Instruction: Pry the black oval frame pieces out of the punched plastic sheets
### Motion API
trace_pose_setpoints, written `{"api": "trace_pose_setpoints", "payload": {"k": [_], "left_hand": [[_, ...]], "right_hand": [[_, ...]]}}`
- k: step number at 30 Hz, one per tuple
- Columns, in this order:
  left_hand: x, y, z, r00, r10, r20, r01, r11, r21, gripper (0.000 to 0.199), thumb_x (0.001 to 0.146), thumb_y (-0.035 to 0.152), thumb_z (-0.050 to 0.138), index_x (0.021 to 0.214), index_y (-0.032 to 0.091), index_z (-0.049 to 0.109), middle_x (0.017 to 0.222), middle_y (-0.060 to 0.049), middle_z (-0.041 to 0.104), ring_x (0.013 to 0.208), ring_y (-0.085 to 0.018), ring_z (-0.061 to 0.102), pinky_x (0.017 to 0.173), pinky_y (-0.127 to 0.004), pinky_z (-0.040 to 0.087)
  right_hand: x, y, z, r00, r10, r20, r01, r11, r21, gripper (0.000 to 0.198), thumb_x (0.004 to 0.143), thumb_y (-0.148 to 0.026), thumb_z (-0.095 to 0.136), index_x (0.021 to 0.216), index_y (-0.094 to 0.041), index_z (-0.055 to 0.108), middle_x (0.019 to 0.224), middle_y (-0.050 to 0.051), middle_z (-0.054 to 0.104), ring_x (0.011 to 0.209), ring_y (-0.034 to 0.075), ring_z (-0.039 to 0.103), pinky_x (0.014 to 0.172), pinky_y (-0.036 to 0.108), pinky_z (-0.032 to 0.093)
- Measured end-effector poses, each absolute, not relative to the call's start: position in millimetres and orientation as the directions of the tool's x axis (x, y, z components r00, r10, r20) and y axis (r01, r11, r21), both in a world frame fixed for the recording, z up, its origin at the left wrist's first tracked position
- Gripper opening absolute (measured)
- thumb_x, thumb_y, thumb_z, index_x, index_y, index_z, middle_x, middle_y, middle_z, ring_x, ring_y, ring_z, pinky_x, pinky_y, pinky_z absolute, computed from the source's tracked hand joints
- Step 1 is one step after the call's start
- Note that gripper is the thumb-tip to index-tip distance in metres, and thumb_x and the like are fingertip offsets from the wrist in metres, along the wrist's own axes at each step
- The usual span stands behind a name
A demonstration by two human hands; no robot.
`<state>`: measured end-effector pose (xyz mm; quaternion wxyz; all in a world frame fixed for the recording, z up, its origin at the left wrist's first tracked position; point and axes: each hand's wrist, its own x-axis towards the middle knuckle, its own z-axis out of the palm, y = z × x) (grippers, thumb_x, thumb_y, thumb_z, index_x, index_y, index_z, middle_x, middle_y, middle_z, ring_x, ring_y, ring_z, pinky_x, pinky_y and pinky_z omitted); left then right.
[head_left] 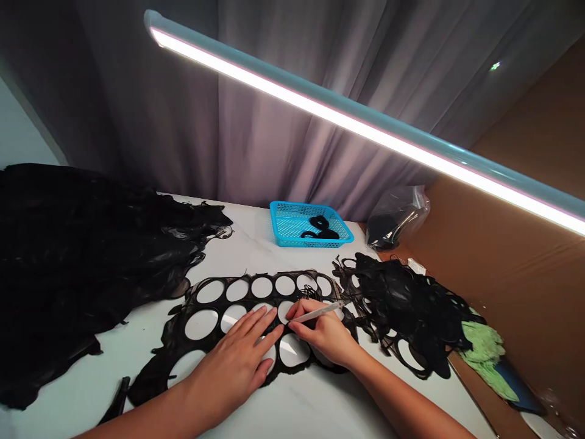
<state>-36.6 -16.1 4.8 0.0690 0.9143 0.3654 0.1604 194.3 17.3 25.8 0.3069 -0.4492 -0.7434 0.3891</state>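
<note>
- Left hand [237, 360] lies flat, fingers slightly spread, on the black sheet [219, 306]; pressed too lightly, it could let the sheet slip or pucker on the table [311, 408]
- Right hand [326, 332] pinches a slim tool [317, 313], its tip just beside the left fingertips; a jerk could nick a finger or tear the thin bands between holes
- Sheet sits beneath both hands, mid-table, its holes showing to the left, between and beyond them
- Sheet's right end meets the right heap [402, 299] at the table's right edge; a snag there could drag it askew
- Basket [311, 243] stands beyond, near the far edge, clear of both hands
</note>
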Motion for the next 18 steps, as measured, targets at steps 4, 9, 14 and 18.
{"api": "trace_pose_setpoints", "payload": {"k": [4,9,14,18], "left_hand": [[-38.0,-16.0,4.6,0.674,0.696,0.249,0.637,-0.718,0.28,0.06,0.09,0.019,0.054,0.147,0.03,0.037,0.155,-0.004,0.036,0.14,-0.028,0.036,0.112,-0.047,0.037],[-37.5,-14.8,5.5,0.674,0.699,0.239,0.64,-0.714,0.283,0.056,0.09,0.019,0.053,0.143,0.028,0.042,0.156,-0.005,0.034,0.14,-0.029,0.036,0.111,-0.046,0.038],[-38.7,-13.2,7.4,0.694,0.694,0.192,0.635,-0.716,0.29,0.053,0.089,0.022,0.055,0.141,0.028,0.045,0.157,-0.005,0.033,0.142,-0.029,0.032,0.11,-0.046,0.038],[-41.3,-16.5,12.9,0.688,0.7,0.191,0.631,-0.707,0.319,0.051,0.09,0.022,0.055,0.14,0.029,0.046,0.157,-0.004,0.031,0.142,-0.03,0.031,0.107,-0.046,0.041]], "right_hand": [[193.7,17.8,24.8,-0.415,0.901,0.128,0.46,0.329,-0.825,0.017,0.085,-0.014,0.06,0.071,-0.02,0.054,0.088,0.0,0.067,0.084,0.016,0.06,0.077,0.028,0.045],[187.0,4.5,14.8,-0.468,0.856,0.217,0.592,0.487,-0.642,0.013,0.09,-0.014,0.055,0.079,-0.021,0.054,0.089,0.003,0.064,0.083,0.017,0.057,0.072,0.028,0.045],[196.3,16.6,15.8,-0.597,0.742,0.305,0.718,0.664,-0.21,0.01,0.087,-0.011,0.052,0.084,-0.02,0.054,0.083,0.007,0.06,0.077,0.021,0.052,0.066,0.03,0.04],[229.9,71.2,31.7,-0.225,0.858,0.461,0.894,0.37,-0.254,0.014,0.088,-0.014,0.046,0.078,-0.02,0.053,0.077,0.007,0.06,0.073,0.021,0.053,0.065,0.029,0.037]]}}
